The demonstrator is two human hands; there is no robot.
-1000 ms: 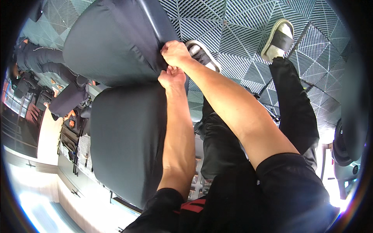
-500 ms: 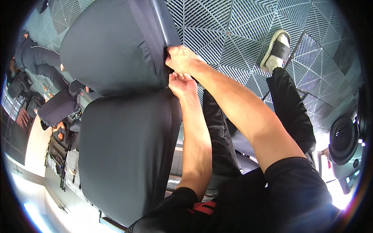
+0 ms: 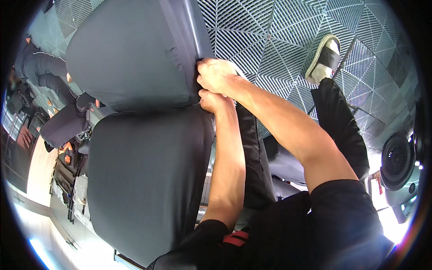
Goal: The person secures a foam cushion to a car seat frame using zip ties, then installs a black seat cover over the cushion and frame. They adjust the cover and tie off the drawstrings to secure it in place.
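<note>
A seat with a smooth dark grey fabric seat cover stands before me, its far section [image 3: 130, 54] meeting its near section [image 3: 144, 175] at a crease. Along the far section's right side runs a shiny dark trim panel [image 3: 196, 27], and the fabric beside it is wrinkled. My right hand [image 3: 217, 75] is closed at that edge, its fingertips curled against the cover by the trim. Just below, at the right end of the crease, my left hand [image 3: 215, 101] is closed too, close against my right. Its fingertips, and whatever they hold, are hidden.
Ribbed grey floor tiles [image 3: 288, 54] spread beyond the seat, where my sandalled foot [image 3: 326, 58] rests. Another person in dark clothes [image 3: 45, 67] is at the far left, near a dark padded seat piece [image 3: 65, 126]. A round black speaker [image 3: 398, 155] is at the right.
My left hand has rolled over, from palm and curled fingers showing to its back showing. The view has shifted slightly; my right hand stays at the cover's edge.
</note>
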